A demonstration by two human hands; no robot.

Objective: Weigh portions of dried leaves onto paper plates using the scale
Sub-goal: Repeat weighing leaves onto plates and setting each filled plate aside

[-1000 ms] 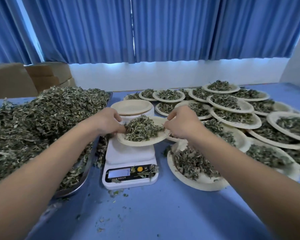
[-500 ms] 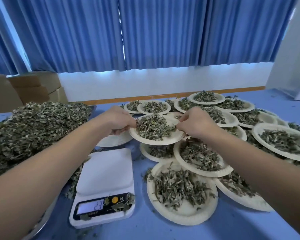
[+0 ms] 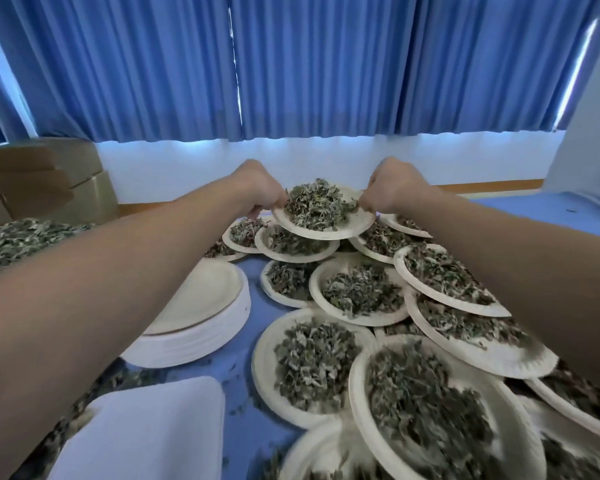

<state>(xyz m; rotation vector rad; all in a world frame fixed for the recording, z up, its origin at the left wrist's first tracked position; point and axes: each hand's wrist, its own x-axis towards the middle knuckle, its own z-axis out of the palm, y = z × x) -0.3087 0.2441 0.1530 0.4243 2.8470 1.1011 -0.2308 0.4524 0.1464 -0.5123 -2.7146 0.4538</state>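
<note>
Lower left of the frame, nearest: white platform of the scale point(image 3: 142, 424), blurred, display out of the frame. Leaf crumbs scattered on the blue table point(image 3: 243, 372) just beside it.

Lower right, nearest: filled paper plates point(image 3: 267, 362), overlapping one another, each loaded with dried leaves point(image 3: 312, 362); closest ones blurred. Spread running up the right side and centre of the frame toward the far edge of the table.

Left of centre: stack of empty plates point(image 3: 201, 292), standing beyond the scale and just beside the filled paper plates, partly hidden behind the left forearm.

Left edge, mid height: leaf heap point(image 3: 7, 240), loose and bulky, partly hidden by the same forearm.

Centre, above mid height: held plate point(image 3: 326, 233), raised clear of the filled paper plates below it, carrying a mound of dried leaves, tilted slightly toward the camera. Left hand point(image 3: 262, 190) pinching the left rim with curled fingers. Right hand point(image 3: 390, 190) pinching the right rim with curled fingers. Hands apart, one at each side of the held plate, arms outstretched from the lower corners of the frame.

Upper left, beyond the leaf heap: cardboard boxes point(image 3: 49, 178), stacked against the wall.

Farthest: white wall band point(image 3: 187, 168) across the middle of the frame, and pleated blue curtains point(image 3: 291, 64) filling the top.
</note>
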